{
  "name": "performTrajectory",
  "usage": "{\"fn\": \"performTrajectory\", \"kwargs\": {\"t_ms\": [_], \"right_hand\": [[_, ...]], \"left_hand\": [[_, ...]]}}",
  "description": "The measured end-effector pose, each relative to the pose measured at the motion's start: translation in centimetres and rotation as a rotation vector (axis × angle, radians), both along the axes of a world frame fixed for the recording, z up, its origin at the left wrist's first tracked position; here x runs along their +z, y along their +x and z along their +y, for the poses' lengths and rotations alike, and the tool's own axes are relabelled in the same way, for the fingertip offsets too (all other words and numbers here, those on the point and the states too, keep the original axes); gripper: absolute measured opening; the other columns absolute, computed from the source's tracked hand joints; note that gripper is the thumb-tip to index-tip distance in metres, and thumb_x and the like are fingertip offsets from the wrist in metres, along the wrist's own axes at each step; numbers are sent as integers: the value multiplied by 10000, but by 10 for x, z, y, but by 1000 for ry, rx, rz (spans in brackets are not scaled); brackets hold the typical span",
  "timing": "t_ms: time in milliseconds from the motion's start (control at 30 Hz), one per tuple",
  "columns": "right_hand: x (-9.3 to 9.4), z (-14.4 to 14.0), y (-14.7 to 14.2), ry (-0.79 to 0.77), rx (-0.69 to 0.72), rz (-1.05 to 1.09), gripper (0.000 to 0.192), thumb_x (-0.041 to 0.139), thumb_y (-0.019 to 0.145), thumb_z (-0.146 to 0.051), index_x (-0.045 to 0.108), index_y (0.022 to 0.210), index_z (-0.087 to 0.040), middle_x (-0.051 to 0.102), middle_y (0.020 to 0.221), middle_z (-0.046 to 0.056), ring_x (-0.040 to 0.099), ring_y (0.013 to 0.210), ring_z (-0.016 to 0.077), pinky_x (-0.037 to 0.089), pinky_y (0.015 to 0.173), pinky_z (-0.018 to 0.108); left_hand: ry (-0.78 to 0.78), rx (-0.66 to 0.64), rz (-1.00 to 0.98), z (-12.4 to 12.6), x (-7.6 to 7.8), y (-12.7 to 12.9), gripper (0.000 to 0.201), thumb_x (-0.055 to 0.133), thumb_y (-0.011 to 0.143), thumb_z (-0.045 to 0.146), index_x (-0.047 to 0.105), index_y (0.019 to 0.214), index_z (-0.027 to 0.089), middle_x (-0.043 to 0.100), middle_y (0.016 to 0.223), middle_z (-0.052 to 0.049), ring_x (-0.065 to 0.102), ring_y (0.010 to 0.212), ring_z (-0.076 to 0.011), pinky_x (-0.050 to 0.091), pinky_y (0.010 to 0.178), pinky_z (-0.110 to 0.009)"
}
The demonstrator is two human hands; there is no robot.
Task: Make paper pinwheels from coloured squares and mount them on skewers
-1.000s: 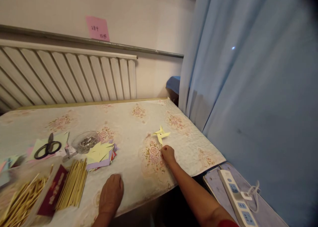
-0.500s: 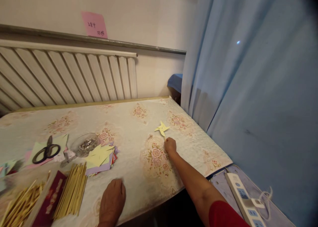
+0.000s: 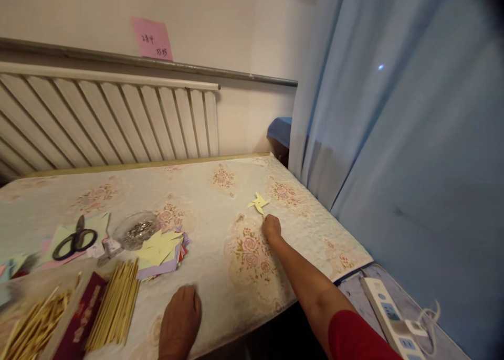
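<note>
Head view: the right hand (image 3: 271,228) reaches far across the table (image 3: 205,192), its grip pinched on the thin stick of a yellow paper pinwheel (image 3: 258,203), which sits just beyond the knuckles, low over the flowered cloth and well to the right of the glass bowl (image 3: 136,229). The left hand (image 3: 180,320) lies palm down on the table's near edge, below and right of the bowl; its fingers look loosely curled and hold nothing.

To handle the pinwheel well, I judge the pinch should stay on the stick alone and clear of the folded blades, with the blades kept off the cloth so they do not crease or catch, and the flat left hand steadying the body during the long reach.

The glass bowl holds a heap of small shiny metal bits, too small to identify. Left of the bowl, black scissors (image 3: 74,239) rest on loose coloured sheets; just right of it lies a stack of paper squares (image 3: 160,251). Below the bowl, a box (image 3: 81,313) with a dark red divider holds yellow sticks (image 3: 114,303) in its compartments.
</note>
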State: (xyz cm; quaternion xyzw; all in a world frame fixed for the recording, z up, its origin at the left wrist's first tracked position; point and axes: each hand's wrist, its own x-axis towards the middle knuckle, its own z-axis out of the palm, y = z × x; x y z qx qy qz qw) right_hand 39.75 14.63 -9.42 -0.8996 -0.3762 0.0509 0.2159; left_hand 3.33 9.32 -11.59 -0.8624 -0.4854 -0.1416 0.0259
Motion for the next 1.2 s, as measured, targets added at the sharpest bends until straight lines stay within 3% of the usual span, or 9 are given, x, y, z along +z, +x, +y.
{"fn": "performTrajectory", "kwargs": {"t_ms": [500, 833, 1000, 1200], "right_hand": [[-4, 3, 5, -26, 14, -49, 244, 439, 849, -74, 671, 917, -103, 680, 926, 148, 618, 868, 198, 385, 716, 257], [-10, 2, 5, 37, -1, -61, 211, 463, 812, -90, 667, 868, -108, 675, 882, 131, 600, 841, 193, 375, 725, 256], [-15, -15, 1, 112, -6, -62, 210, 485, 795, -156, 662, 903, -119, 676, 882, 109, 587, 840, 191, 368, 732, 252], [-21, -53, -22, 206, 4, -58, 288, 370, 827, -177, 651, 859, -125, 670, 840, 115, 576, 786, 202, 364, 699, 273]], "left_hand": [[-14, 17, -8, -3, 5, 2, 239, 345, 922, 223, 518, 758, 201, 550, 776, -57, 526, 778, -207, 369, 750, -341], [-35, 29, -10, -3, 5, 2, 239, 352, 915, 211, 534, 762, 194, 559, 785, -63, 528, 792, -210, 370, 749, -340], [-64, 47, -17, -7, 8, 3, 230, 348, 911, 179, 547, 797, 181, 568, 818, -74, 526, 816, -212, 365, 764, -339], [-91, 105, -21, -15, 13, 4, 198, 372, 899, 152, 556, 828, 172, 565, 855, -82, 519, 845, -215, 358, 776, -339]]}}
